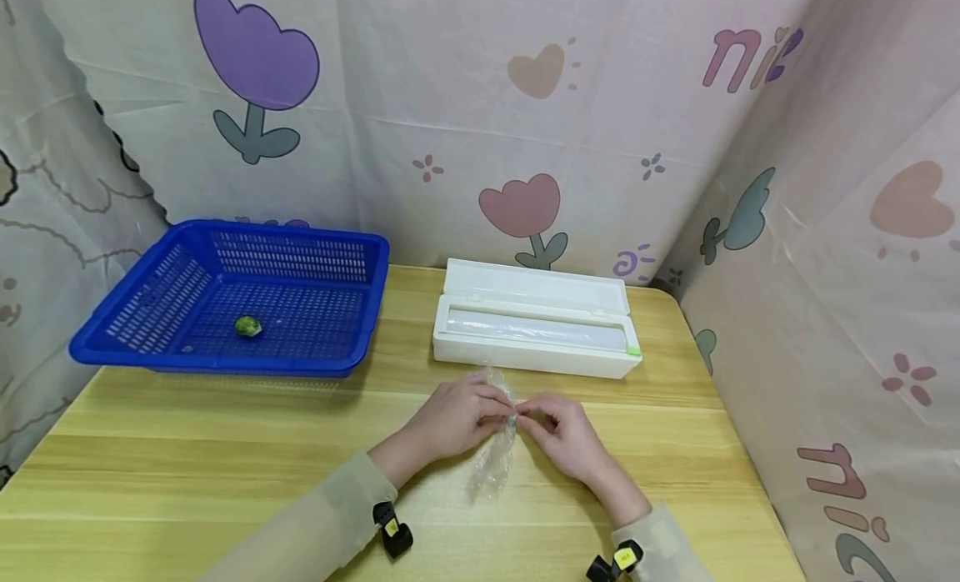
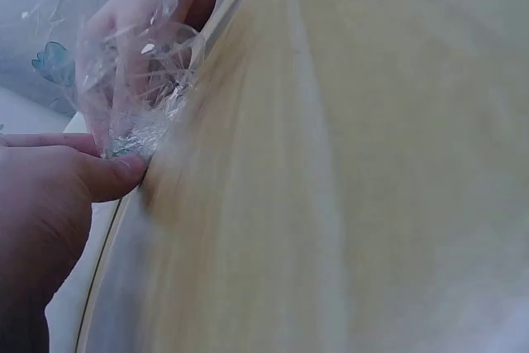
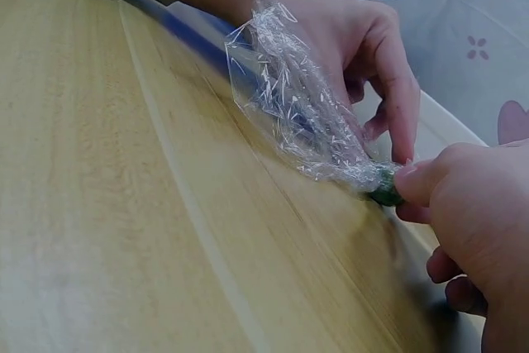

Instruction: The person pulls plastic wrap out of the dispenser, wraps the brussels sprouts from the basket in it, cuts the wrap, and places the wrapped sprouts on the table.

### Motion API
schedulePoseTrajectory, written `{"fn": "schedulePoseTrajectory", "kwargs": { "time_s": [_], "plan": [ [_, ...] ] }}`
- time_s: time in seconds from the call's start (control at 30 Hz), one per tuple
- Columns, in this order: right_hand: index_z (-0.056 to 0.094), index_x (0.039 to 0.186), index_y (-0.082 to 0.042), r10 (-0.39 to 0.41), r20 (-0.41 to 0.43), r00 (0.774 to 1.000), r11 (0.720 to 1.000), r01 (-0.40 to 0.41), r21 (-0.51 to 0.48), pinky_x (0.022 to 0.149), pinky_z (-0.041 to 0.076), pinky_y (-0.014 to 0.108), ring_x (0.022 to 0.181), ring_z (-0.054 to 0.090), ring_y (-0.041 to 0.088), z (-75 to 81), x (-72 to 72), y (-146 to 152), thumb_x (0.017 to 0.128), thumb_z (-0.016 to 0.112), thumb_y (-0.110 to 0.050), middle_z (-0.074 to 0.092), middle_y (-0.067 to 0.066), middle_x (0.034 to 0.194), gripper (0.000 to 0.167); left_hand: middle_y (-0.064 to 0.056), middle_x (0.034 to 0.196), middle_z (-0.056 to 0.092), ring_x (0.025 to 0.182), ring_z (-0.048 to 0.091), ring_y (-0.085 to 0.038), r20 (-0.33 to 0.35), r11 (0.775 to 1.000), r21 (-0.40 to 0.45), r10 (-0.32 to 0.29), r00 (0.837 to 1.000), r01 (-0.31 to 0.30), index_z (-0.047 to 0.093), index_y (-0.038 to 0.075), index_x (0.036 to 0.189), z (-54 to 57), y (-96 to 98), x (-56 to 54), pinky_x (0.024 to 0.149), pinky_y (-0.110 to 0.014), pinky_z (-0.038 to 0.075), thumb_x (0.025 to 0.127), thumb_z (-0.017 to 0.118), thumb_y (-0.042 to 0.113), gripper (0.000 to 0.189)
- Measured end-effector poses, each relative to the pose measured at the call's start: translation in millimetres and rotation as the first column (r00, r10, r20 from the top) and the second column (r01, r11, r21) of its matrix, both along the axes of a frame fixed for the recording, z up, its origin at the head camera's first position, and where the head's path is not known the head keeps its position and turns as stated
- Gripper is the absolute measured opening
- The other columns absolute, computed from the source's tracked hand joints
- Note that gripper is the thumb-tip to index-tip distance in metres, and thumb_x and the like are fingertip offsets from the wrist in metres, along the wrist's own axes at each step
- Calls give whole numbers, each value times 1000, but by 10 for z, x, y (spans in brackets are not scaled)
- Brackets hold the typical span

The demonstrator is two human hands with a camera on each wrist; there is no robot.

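A crumpled piece of cling film [image 1: 493, 469] is between my two hands above the table. In the right wrist view the film [image 3: 293, 101] is bunched around a small dark green thing [image 3: 386, 193], mostly hidden by film and fingers. My left hand [image 1: 461, 413] pinches the film from the left, fingertips pointing right. From the other side my right hand [image 1: 564, 436] pinches it with thumb and forefinger beside the green thing. The fingertips of both hands nearly meet there. Loose film fans out toward the front of the table.
Behind the hands stands a white cling film box [image 1: 536, 363], its lid raised and a film roll [image 1: 536, 329] inside. At the left a blue plastic basket [image 1: 247, 365] holds one small green, sprout-like vegetable [image 1: 247, 326]. Patterned curtains [image 1: 420, 82] border the wooden table [image 1: 247, 449].
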State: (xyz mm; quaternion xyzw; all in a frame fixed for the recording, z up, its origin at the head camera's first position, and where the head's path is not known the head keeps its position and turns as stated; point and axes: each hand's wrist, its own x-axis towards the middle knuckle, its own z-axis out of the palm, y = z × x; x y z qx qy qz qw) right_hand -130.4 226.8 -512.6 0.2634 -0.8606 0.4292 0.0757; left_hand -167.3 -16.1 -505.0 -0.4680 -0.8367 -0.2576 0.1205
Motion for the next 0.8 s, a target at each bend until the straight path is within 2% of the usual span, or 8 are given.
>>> {"fn": "schedulePoseTrajectory", "kwargs": {
  "time_s": [0.07, 0.23, 0.37, 0.57, 0.67, 0.8],
  "plan": [
    [81, 109, -18, 2, -3, 1000, 1000, -2, 2, 55, 44, 24, 63, 49, 5, -2, 11, 0, 96, 78, -5, 75, -9, 99, 19, 13, 117, 75, 106, 65, -9, 11, 1000, -1, 0, 1000, 0, 83, 22, 114, -3, -5, 10, 89, -29, 56, 95, 83, 22, 19],
    [82, 108, -17, -4, 3, 1000, 1000, 4, -2, 52, 43, 24, 59, 46, 4, -14, 25, 4, 96, 78, -4, 73, -11, 96, 19, 14, 119, 75, 108, 65, -9, 22, 1000, -7, 12, 1000, -12, 83, 22, 115, 7, -3, 24, 88, -29, 56, 96, 81, 23, 19],
    [82, 108, -15, -6, -1, 1000, 1000, 6, -8, 52, 43, 24, 60, 46, 4, -25, 22, 6, 96, 78, -5, 75, -6, 96, 16, 13, 118, 75, 109, 65, -9, 31, 1000, -4, 27, 999, -26, 83, 22, 114, 7, 13, 27, 88, -28, 56, 97, 81, 25, 18],
    [80, 111, -16, -19, -47, 999, 999, 22, 50, 56, 47, 23, 64, 51, 3, -12, 43, 22, 96, 80, -9, 75, -6, 110, 16, 13, 118, 76, 108, 66, -8, 65, 999, -1, 42, 997, -42, 83, 24, 114, -7, 35, 19, 92, -27, 55, 96, 82, 28, 19],
    [78, 116, -14, 17, -103, 995, 997, -8, 80, 54, 47, 20, 63, 51, 1, -1, 70, 42, 94, 81, -6, 71, -3, 119, 23, 13, 118, 76, 109, 67, -7, 74, 999, 0, 44, 996, -44, 83, 24, 114, -14, 46, 13, 94, -28, 54, 96, 82, 29, 19],
    [74, 118, -9, 111, -161, 981, 991, -98, 86, 52, 44, 14, 59, 49, -1, -3, 103, 75, 86, 82, 3, 65, 4, 124, 35, 11, 118, 76, 110, 68, -8, 77, 999, 9, 41, 996, -42, 83, 24, 113, -15, 61, 8, 97, -31, 54, 96, 82, 28, 18]
  ]
}}
